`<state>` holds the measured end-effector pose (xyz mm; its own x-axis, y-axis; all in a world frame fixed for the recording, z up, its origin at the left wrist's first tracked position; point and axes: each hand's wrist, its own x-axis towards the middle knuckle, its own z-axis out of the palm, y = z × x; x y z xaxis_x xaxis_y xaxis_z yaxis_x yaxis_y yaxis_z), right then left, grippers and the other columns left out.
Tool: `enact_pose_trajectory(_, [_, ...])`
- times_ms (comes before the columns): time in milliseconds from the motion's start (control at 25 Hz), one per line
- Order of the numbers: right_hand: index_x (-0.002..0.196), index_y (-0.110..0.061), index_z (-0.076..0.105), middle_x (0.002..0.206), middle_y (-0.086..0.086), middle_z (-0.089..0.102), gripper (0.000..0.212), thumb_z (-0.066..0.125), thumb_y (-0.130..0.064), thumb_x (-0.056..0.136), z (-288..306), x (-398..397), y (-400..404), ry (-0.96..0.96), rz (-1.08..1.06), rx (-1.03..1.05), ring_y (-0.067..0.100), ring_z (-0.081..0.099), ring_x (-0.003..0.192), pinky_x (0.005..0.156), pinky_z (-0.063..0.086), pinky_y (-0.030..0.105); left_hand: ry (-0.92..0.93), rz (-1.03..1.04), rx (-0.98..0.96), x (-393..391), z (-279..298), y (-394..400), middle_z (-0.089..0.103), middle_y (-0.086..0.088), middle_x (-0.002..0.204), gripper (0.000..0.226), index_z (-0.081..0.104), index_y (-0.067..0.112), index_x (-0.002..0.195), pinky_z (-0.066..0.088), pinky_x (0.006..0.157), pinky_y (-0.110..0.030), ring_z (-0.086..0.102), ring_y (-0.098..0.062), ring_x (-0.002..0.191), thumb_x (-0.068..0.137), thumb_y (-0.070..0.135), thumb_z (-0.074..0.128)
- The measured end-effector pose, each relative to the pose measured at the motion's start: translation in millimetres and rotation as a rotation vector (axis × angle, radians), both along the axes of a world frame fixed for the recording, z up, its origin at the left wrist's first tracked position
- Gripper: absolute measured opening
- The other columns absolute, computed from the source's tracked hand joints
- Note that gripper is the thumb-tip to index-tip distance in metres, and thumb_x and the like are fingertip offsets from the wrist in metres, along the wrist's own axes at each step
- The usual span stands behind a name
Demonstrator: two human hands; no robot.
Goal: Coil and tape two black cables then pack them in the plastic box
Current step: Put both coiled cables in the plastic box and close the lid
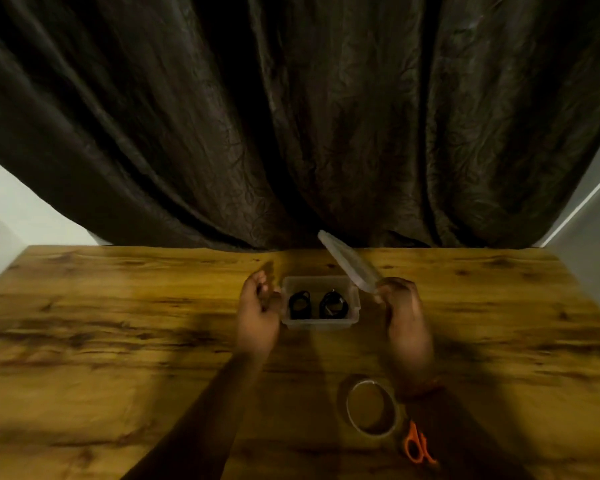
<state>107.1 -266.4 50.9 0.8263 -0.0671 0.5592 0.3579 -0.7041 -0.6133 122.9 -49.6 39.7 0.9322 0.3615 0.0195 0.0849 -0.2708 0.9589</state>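
A clear plastic box (321,323) stands on the wooden table (118,323), open at the top. Inside it lie two coiled black cables, one on the left (299,304) and one on the right (333,304). My right hand (404,313) grips the clear lid (349,263) by its near end and holds it tilted above the box's right side. Beside the box's left wall, my left hand (258,308) has loosely curled fingers and holds nothing I can see; whether it touches the box is unclear.
A roll of clear tape (371,410) lies near the table's front, with orange-handled scissors (417,446) just right of it. A dark curtain (291,116) hangs behind the table's far edge.
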Motion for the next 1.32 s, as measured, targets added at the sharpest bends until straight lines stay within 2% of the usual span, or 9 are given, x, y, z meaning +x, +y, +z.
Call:
enact_pose_trajectory(80, [0.096, -0.019, 0.055, 0.097, -0.018, 0.046, 0.012, 0.044, -0.016, 0.096, 18, -3, 19, 0.043, 0.094, 0.122, -0.005, 0.053, 0.089, 0.072, 0.040, 0.004, -0.040, -0.064, 0.004, -1, 5, -5, 0.047, 0.034, 0.112, 0.036, 0.042, 0.031, 0.133, 0.041, 0.082, 0.000, 0.048, 0.027, 0.099, 0.100, 0.019, 0.053])
enact_pose_trajectory(200, [0.095, -0.022, 0.053, 0.095, -0.020, 0.047, 0.013, 0.046, -0.011, 0.099, 29, 2, 32, 0.142, 0.118, 0.233, -0.009, 0.051, 0.091, 0.071, 0.038, 0.003, -0.095, -0.071, -0.003, 1, 7, -6, 0.061, 0.020, 0.118, 0.034, 0.048, 0.030, 0.134, 0.051, 0.089, -0.021, 0.058, 0.005, 0.111, 0.100, 0.024, 0.053])
enact_pose_trajectory(320, [0.100, -0.027, 0.052, 0.099, -0.008, 0.055, 0.009, 0.051, -0.018, 0.100, 29, 15, 35, 0.109, 0.004, 0.386, 0.001, 0.053, 0.090, 0.074, 0.043, 0.013, -0.084, 0.019, 0.072, 5, 2, -4, 0.067, 0.011, 0.112, 0.034, 0.053, 0.031, 0.132, 0.053, 0.085, -0.028, 0.063, -0.005, 0.104, 0.098, 0.029, 0.058])
enact_pose_trajectory(440, [0.100, -0.020, 0.053, 0.101, 0.000, 0.059, 0.006, 0.054, -0.015, 0.098, 17, 40, 35, 0.240, -0.160, 0.555, 0.016, 0.057, 0.091, 0.077, 0.045, 0.027, -0.029, 0.064, 0.167, 8, -2, -8, 0.069, 0.010, 0.108, 0.026, 0.061, 0.028, 0.123, 0.055, 0.082, -0.031, 0.063, -0.007, 0.096, 0.096, 0.026, 0.060])
enact_pose_trajectory(600, [0.095, -0.012, 0.061, 0.098, 0.002, 0.060, 0.009, 0.053, -0.008, 0.093, -17, 61, 33, 0.426, -0.150, 0.361, 0.023, 0.059, 0.097, 0.078, 0.042, 0.028, 0.059, 0.107, 0.216, 19, -18, -9, 0.070, 0.001, 0.105, 0.015, 0.067, 0.017, 0.108, 0.055, 0.072, -0.031, 0.065, -0.013, 0.087, 0.097, 0.021, 0.057])
enact_pose_trajectory(720, [0.127, -0.014, 0.056, 0.124, 0.006, 0.055, 0.035, 0.053, -0.012, 0.093, -35, 58, 31, 0.593, -0.096, 0.271, 0.025, 0.050, 0.118, 0.100, 0.043, 0.040, 0.164, 0.097, 0.344, 26, -31, -7, 0.067, -0.008, 0.108, 0.021, 0.066, 0.015, 0.111, 0.052, 0.065, -0.030, 0.064, -0.019, 0.085, 0.094, 0.025, 0.059])
enact_pose_trajectory(880, [0.148, -0.010, 0.034, 0.146, 0.013, 0.040, 0.058, 0.055, -0.012, 0.095, -46, 51, 33, 0.701, -0.082, 0.243, 0.032, 0.048, 0.126, 0.106, 0.042, 0.043, 0.240, 0.058, 0.424, 28, -36, -10, 0.055, -0.013, 0.120, 0.024, 0.061, 0.012, 0.117, 0.047, 0.075, -0.031, 0.054, -0.020, 0.095, 0.095, 0.020, 0.057])
enact_pose_trajectory(1160, [0.150, -0.011, 0.027, 0.150, 0.012, 0.033, 0.056, 0.051, -0.014, 0.100, -45, 44, 31, 0.677, -0.038, 0.182, 0.030, 0.053, 0.120, 0.088, 0.041, 0.024, 0.174, 0.022, 0.376, 27, -59, -4, 0.063, -0.008, 0.109, 0.016, 0.062, 0.018, 0.109, 0.055, 0.079, -0.041, 0.060, -0.022, 0.096, 0.095, 0.021, 0.057])
enact_pose_trajectory(1320, [0.147, -0.011, 0.030, 0.144, 0.013, 0.038, 0.050, 0.048, -0.011, 0.101, -52, 38, 32, 0.678, -0.030, 0.192, 0.027, 0.057, 0.104, 0.068, 0.041, 0.003, 0.204, 0.033, 0.281, 25, -68, -1, 0.068, -0.003, 0.102, 0.013, 0.065, 0.022, 0.105, 0.048, 0.063, -0.028, 0.064, -0.018, 0.087, 0.095, 0.022, 0.057])
